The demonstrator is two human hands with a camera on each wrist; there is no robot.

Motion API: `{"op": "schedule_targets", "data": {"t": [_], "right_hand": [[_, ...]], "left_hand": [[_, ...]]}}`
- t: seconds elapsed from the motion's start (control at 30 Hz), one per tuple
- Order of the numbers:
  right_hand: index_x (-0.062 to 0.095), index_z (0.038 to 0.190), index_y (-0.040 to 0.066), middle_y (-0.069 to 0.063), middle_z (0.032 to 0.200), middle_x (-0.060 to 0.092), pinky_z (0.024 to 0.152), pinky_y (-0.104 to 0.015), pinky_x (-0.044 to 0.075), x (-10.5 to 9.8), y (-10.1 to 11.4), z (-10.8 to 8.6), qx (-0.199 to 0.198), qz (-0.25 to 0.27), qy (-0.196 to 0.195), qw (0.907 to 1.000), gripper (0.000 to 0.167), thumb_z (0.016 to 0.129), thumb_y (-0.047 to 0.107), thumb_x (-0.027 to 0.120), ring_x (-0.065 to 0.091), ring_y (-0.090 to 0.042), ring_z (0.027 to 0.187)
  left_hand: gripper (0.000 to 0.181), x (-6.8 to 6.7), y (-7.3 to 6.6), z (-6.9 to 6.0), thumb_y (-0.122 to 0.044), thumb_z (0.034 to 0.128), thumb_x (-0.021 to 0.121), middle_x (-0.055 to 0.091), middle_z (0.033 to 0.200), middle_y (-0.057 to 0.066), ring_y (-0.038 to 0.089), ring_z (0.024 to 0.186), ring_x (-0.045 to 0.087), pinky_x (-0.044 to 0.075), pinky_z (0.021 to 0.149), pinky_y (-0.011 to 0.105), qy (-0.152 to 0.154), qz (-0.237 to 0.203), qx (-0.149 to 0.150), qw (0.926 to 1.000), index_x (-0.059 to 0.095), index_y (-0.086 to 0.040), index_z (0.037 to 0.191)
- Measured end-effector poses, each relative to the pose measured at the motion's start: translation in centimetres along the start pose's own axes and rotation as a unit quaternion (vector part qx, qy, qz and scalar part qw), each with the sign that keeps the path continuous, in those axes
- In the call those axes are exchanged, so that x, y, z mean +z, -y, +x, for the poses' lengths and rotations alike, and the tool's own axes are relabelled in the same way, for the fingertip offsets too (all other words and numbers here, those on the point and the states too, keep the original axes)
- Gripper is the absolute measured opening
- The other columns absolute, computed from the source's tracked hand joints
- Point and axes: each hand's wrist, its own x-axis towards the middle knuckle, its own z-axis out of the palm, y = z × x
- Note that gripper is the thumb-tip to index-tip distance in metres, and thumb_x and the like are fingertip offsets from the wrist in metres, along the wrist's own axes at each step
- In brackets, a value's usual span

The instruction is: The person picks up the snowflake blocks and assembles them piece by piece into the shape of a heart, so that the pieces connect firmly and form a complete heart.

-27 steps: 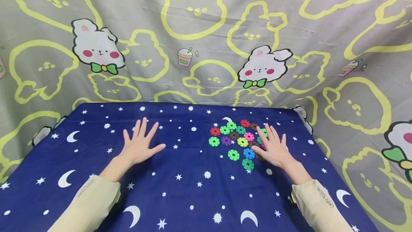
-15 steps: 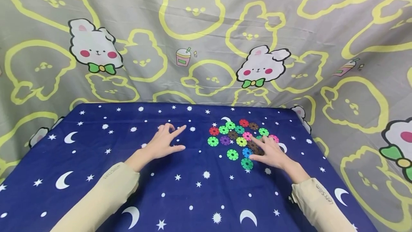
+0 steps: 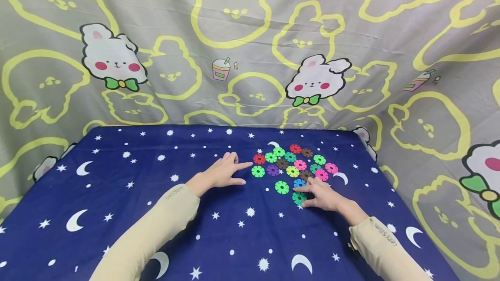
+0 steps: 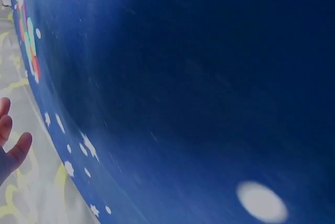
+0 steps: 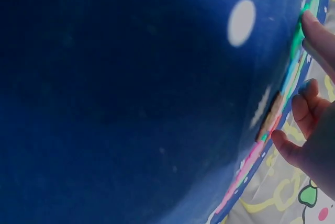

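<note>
Multicoloured, flat, plastic-looking notched discs (image 3: 296, 171) lie grouped on dark-blue star-printed cloth (image 3: 195, 250), none visibly lifted; nearly everything seems left. The left hand (image 3: 221, 172), empty, points beside them; the right hand (image 3: 325, 196) brackets one teal-green disc (image 3: 295, 199), its grip impossible to tell.

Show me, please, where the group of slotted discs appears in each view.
Head: slotted discs lie just right of centre.
Left wrist: blurred slotted discs at the upper-left edge.
Right wrist: slotted discs form a slanting strip toward the right edge, beside the right hand.
Shared landmark: the blue tablecloth with white shapes.
</note>
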Motion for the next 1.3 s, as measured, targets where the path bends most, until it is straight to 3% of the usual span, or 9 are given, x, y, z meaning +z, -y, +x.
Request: {"op": "schedule_targets", "data": {"t": [0.23, 0.43, 0.63, 0.87, 1.0, 1.17, 1.3], "right_hand": [[0.067, 0.111, 0.015, 0.002, 0.075, 0.037, 0.059, -0.025, 0.024, 0.2, 0.3, 0.2, 0.000, 0.009, 0.000, 1.0000, 0.042, 0.072, 0.029, 0.074, 0.028, -0.011, 0.069], [0.068, 0.107, 0.013, 0.002, 0.076, 0.038, 0.061, -0.025, 0.026, 0.2, 0.3, 0.2, 0.000, 0.026, -0.018, 0.9995, 0.040, 0.071, 0.029, 0.075, 0.029, -0.011, 0.072], [0.068, 0.103, 0.011, 0.003, 0.077, 0.039, 0.062, -0.024, 0.027, 0.3, 0.4, 0.2, 0.000, 0.030, -0.029, 0.9991, 0.038, 0.070, 0.027, 0.076, 0.030, -0.011, 0.073], [0.062, 0.096, 0.011, 0.004, 0.080, 0.040, 0.065, -0.026, 0.031, 0.2, 0.4, 0.2, 0.004, 0.036, -0.032, 0.9988, 0.033, 0.069, 0.021, 0.078, 0.034, -0.011, 0.075], [0.058, 0.093, 0.011, 0.004, 0.083, 0.045, 0.068, -0.029, 0.037, 0.1, 0.4, 0.3, -0.004, 0.036, -0.030, 0.9989, 0.033, 0.069, 0.020, 0.077, 0.040, -0.012, 0.078], [0.055, 0.093, 0.012, 0.005, 0.080, 0.046, 0.064, -0.026, 0.040, -0.3, 0.5, 0.3, 0.003, 0.047, -0.008, 0.9988, 0.027, 0.074, 0.017, 0.074, 0.043, -0.008, 0.073], [0.055, 0.089, 0.011, 0.006, 0.072, 0.044, 0.059, -0.023, 0.037, -0.7, 0.5, 0.2, -0.011, 0.087, -0.004, 0.9962, 0.017, 0.079, 0.010, 0.069, 0.040, -0.005, 0.066]], "left_hand": [[0.049, 1.1, -0.6, 2.2, -0.040, 0.0850, 0.061, 0.040, 0.090, 0.007, 0.021, 0.081, 0.034, 0.033, 0.061, 0.030, 0.025, -0.011, -0.057, 0.9980, 0.054, -0.022, 0.129], [0.047, 1.9, -1.3, 3.6, -0.044, 0.0852, 0.059, 0.041, 0.097, 0.009, 0.024, 0.092, 0.036, 0.039, 0.076, 0.039, 0.061, 0.009, -0.122, 0.9906, 0.055, -0.024, 0.128], [0.049, 3.1, -2.1, 4.5, -0.045, 0.0870, 0.055, 0.042, 0.111, 0.014, 0.028, 0.106, 0.037, 0.039, 0.084, 0.045, 0.055, 0.014, -0.153, 0.9866, 0.052, -0.021, 0.130], [0.032, 3.2, -2.6, 5.0, -0.036, 0.0823, 0.066, 0.042, 0.099, 0.010, 0.027, 0.099, 0.039, 0.041, 0.080, 0.044, 0.018, 0.013, -0.141, 0.9897, 0.055, -0.012, 0.101], [0.030, 3.0, -2.8, 5.2, -0.027, 0.0807, 0.069, 0.048, 0.094, 0.006, 0.025, 0.093, 0.044, 0.041, 0.075, 0.040, -0.003, 0.007, -0.120, 0.9927, 0.048, -0.012, 0.096], [0.023, 2.9, -3.1, 5.3, -0.017, 0.0809, 0.068, 0.055, 0.075, 0.002, 0.023, 0.074, 0.051, 0.042, 0.065, 0.034, -0.047, -0.001, -0.079, 0.9958, 0.046, -0.013, 0.085], [0.016, 2.4, -3.4, 5.2, -0.017, 0.0825, 0.066, 0.053, 0.070, 0.000, 0.021, 0.069, 0.051, 0.042, 0.062, 0.033, -0.068, -0.036, -0.075, 0.9942, 0.051, -0.013, 0.083]]}}
